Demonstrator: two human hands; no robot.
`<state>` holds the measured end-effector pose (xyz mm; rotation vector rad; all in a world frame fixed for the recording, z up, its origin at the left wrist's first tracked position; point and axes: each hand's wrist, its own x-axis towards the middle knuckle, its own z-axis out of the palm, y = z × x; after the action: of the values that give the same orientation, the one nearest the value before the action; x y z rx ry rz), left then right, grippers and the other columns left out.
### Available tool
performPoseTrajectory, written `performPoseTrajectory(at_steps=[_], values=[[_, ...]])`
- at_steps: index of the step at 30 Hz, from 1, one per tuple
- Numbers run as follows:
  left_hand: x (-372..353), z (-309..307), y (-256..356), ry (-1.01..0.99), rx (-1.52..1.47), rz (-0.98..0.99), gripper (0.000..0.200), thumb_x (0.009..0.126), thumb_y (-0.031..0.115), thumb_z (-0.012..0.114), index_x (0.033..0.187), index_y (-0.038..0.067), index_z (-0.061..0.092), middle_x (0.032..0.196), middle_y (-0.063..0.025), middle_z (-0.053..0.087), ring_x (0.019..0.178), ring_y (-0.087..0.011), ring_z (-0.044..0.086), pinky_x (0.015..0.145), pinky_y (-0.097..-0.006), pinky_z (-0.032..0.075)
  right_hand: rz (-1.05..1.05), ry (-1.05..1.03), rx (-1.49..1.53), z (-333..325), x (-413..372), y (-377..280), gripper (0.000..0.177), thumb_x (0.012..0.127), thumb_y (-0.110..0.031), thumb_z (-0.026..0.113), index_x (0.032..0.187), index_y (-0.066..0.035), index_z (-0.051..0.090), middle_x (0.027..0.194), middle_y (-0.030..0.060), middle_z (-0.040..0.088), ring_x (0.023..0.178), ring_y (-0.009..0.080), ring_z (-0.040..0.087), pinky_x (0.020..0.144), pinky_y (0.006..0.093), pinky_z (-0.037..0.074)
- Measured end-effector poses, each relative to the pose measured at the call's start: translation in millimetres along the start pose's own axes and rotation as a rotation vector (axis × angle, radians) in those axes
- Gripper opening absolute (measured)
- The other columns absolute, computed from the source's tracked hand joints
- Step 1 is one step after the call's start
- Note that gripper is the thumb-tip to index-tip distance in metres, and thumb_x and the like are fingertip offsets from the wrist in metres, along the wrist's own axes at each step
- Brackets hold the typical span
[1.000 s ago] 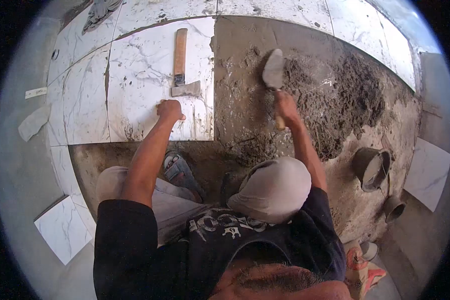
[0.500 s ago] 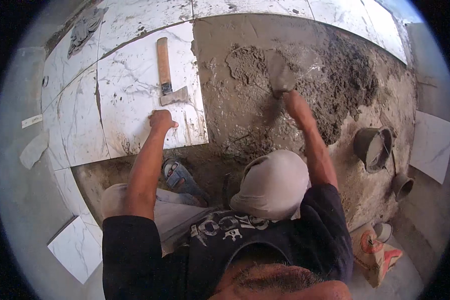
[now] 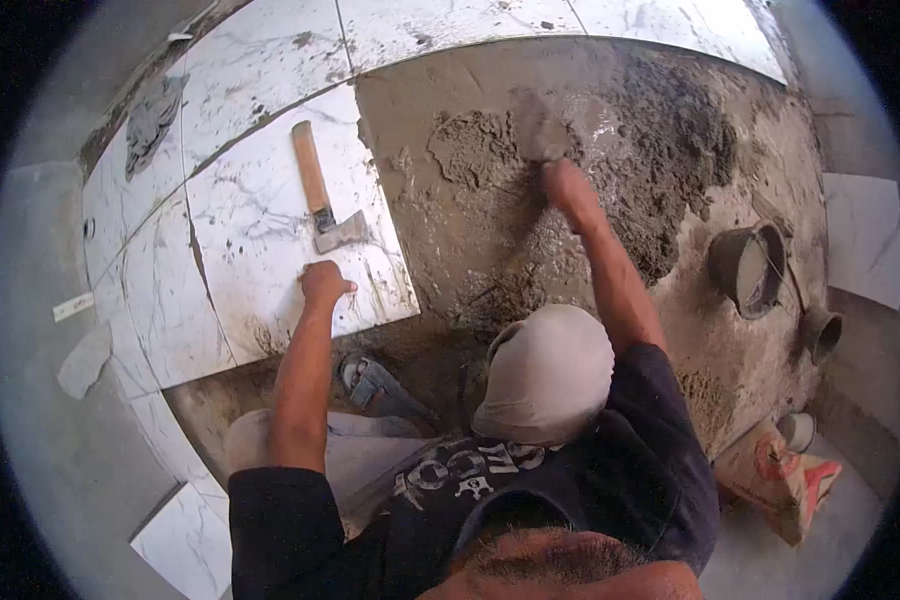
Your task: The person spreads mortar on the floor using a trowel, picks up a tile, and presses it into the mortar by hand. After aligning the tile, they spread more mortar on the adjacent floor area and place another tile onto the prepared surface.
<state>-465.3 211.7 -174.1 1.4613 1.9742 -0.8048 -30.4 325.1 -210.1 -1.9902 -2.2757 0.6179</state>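
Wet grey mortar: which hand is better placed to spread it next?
Right. The right hand grips the mortar-coated metal trowel on the wet grey mortar; the left hand rests fisted on the white marbled tile beside it.

**Floor (image 3: 40, 300) half tiled, half under mortar**

Carries white marbled tiles (image 3: 260, 240) across the left side and far edge, and wet grey mortar (image 3: 470, 230) over the middle, heaped darker toward the right. Holds a wooden-handled hatchet (image 3: 322, 205) flat on a laid tile, and a grey rag (image 3: 153, 122) on a tile further left. Bears a bucket (image 3: 748, 268) and a small pot (image 3: 820, 333) at the right, a printed bag (image 3: 782, 478) near them, and a loose tile (image 3: 185, 545) at lower left.
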Motion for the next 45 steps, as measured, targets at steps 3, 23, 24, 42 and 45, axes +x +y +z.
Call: performPoseTrajectory(at_steps=[3,23,24,42,45], values=[[-0.6,-4.0,4.4,0.020,0.012,-0.018,0.063,0.057,0.042,0.075,0.098,-0.004,0.059,0.107,-0.0255,0.054,0.106,-0.0371,0.049,0.086,-0.0458,0.041,0.159,-0.063,0.026,-47.7,-7.3,43.7,0.034,0.088,-0.026,0.037,0.095,0.004,0.051,0.084,0.0296,0.056,0.083,0.0442,0.054,0.069,0.0476,0.043],[0.6,0.2,0.0,0.017,0.037,0.018,0.059,0.057,0.042,0.075,0.092,-0.003,0.061,0.100,-0.0223,0.058,0.095,-0.0349,0.056,0.080,-0.0422,0.045,0.250,-0.028,0.019,-27.6,-82.6,118.8,0.034,0.083,-0.026,0.041,0.088,0.006,0.053,0.085,0.0284,0.056,0.080,0.0419,0.055,0.065,0.0459,0.042],[3.1,0.4,-0.7,-0.003,0.036,0.022,0.059,0.057,0.042,0.075,0.092,-0.003,0.061,0.101,-0.0223,0.058,0.095,-0.0351,0.056,0.080,-0.0419,0.045,0.362,-0.035,0.120,-39.6,-109.4,111.5,0.036,0.084,-0.027,0.040,0.089,0.006,0.052,0.086,0.0295,0.055,0.083,0.0426,0.054,0.066,0.0465,0.042],[1.5,-1.8,0.7,-0.005,0.018,0.039,0.062,0.057,0.043,0.074,0.095,-0.004,0.060,0.103,-0.0236,0.057,0.099,-0.0366,0.053,0.081,-0.0445,0.044,0.485,-0.088,0.102,-33.1,-153.2,135.2,0.036,0.087,-0.027,0.039,0.085,0.009,0.047,0.070,0.0238,0.057,0.069,0.0356,0.061,0.055,0.0437,0.047],[6.6,0.7,-2.0,-0.024,0.003,0.038,0.062,0.057,0.043,0.075,0.096,-0.004,0.060,0.103,-0.0239,0.057,0.100,-0.0370,0.053,0.081,-0.0479,0.043,0.741,-0.092,0.230,-50.6,-181.6,104.7,0.036,0.088,-0.028,0.038,0.087,0.008,0.046,0.068,0.0216,0.056,0.065,0.0330,0.061,0.052,0.0425,0.047]])
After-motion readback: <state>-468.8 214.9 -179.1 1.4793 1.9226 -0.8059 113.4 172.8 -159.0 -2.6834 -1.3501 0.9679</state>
